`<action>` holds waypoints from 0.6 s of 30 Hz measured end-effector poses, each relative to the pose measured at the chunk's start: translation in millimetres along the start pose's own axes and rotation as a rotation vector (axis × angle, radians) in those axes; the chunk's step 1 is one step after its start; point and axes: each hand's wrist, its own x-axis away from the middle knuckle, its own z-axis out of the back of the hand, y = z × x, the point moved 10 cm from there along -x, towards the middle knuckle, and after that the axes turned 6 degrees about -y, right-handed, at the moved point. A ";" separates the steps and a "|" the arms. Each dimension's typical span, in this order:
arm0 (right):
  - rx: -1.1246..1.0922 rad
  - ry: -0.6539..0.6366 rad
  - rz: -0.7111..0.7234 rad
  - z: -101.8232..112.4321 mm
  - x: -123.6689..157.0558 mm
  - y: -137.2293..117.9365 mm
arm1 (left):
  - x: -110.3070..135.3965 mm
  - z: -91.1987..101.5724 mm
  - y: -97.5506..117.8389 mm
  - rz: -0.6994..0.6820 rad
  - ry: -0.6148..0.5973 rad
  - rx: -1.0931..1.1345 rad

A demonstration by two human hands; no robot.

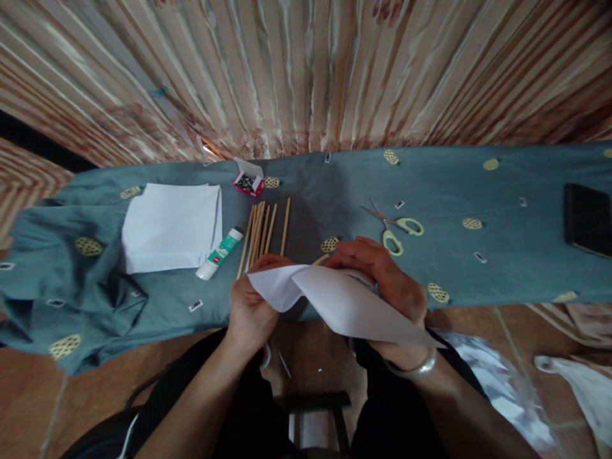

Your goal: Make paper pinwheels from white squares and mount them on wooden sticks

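A white sheet of paper (354, 299), folded and curled, is held up between my two hands over the table's front edge. My left hand (253, 306) is closed on its left corner. My right hand (387, 274) is curled round the paper from behind on the right, its fingertips partly hidden. The tip of a wooden stick (321, 259) shows just behind the paper, near my right fingers; whether I grip it I cannot tell. Several wooden sticks (261, 229) lie beyond my left hand. Green-handled scissors (392, 224) lie spread beyond my right hand.
A stack of white paper (172, 226) lies at left with a glue stick (220, 253) beside it. Behind the sticks stands an open red box (248, 182) of small metal pieces. A dark phone-like object (588, 220) lies far right on the green cloth (521, 255). A curtain (306, 76) hangs behind.
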 end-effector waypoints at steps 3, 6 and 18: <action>0.006 0.004 -0.004 0.3 0.4 0.5 | -0.5 0.3 2.9 -0.012 -0.001 -0.014; 0.004 0.009 -0.001 0.9 0.5 0.2 | -0.6 0.7 2.9 -0.008 -0.009 -0.055; -0.121 0.000 -0.075 -1.1 2.3 11.4 | 0.8 -0.6 -1.8 0.013 -0.001 -0.022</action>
